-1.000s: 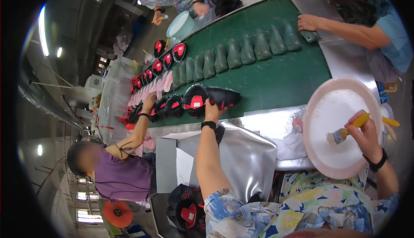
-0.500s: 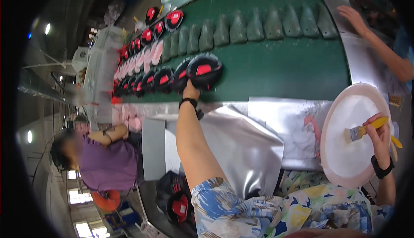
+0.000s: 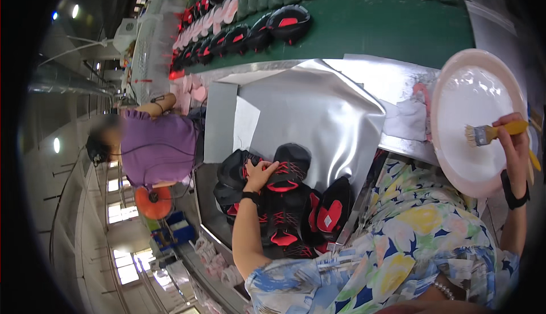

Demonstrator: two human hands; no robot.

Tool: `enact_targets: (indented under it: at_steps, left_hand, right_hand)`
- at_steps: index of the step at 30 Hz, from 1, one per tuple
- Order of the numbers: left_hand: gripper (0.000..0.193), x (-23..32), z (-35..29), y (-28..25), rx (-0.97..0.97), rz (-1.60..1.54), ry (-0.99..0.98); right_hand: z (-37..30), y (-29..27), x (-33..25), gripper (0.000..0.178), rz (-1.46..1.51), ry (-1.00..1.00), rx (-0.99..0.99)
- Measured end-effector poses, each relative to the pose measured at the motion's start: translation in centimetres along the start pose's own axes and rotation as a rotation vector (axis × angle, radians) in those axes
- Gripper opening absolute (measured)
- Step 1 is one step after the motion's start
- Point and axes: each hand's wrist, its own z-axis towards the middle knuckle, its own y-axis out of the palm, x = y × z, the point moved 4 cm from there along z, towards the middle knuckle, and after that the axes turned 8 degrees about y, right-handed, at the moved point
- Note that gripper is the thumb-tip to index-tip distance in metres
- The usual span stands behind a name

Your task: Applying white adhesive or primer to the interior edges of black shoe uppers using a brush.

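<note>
In the head view, the pink basin point(image 3: 458, 182) holds white liquid point(image 3: 465, 95), and over its lower right part the right hand point(image 3: 515, 139) grips a brush point(image 3: 487, 135) by its yellow handle, fingers closed around it. The brush's long axis runs nearly level across the view, bristles pointing left over the basin's middle, handle end toward the basin's right rim and slightly higher. Left of the basin and lower than it lies a pile of black uppers point(image 3: 282, 218) with red laces; the left hand point(image 3: 261, 176) touches its upper part, fingers partly spread (whether they pinch anything, I cannot tell). Just right of those fingers, on the basin's side, a laced upper point(image 3: 296, 160) lies with its long axis roughly up and down the view, toe pointing up and red opening down. Half a second ago the left hand was at the front upper point(image 3: 290, 23) of the row on the green belt point(image 3: 387, 27), up and left of the basin; that upper now stands there untouched, while the brush stays in the right hand above the basin.
</note>
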Motion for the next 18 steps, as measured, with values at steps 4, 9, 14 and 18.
enact_targets:
  at_steps: [4,9,14,18]
  left_hand:
    - [0.059,5.9,-0.9,1.6,0.204,0.092,0.183]
    - [0.060,17.3,-5.9,1.1,-0.355,-0.652,0.536]
    - [0.079,20.1,-10.3,0.8,-0.342,-0.014,0.974]
    - [0.066,21.6,-6.1,1.6,-0.312,0.089,1.030]
  right_hand:
    - [-1.3,0.9,-0.9,0.014,0.157,-0.026,0.004]
    - [-2.4,1.1,-1.5,0.012,0.033,-0.053,0.013]
    - [-1.9,0.8,-1.6,0.015,-0.114,-0.167,0.015]
    - [-0.7,5.1,-2.9,0.018,-0.053,-0.299,-0.196]
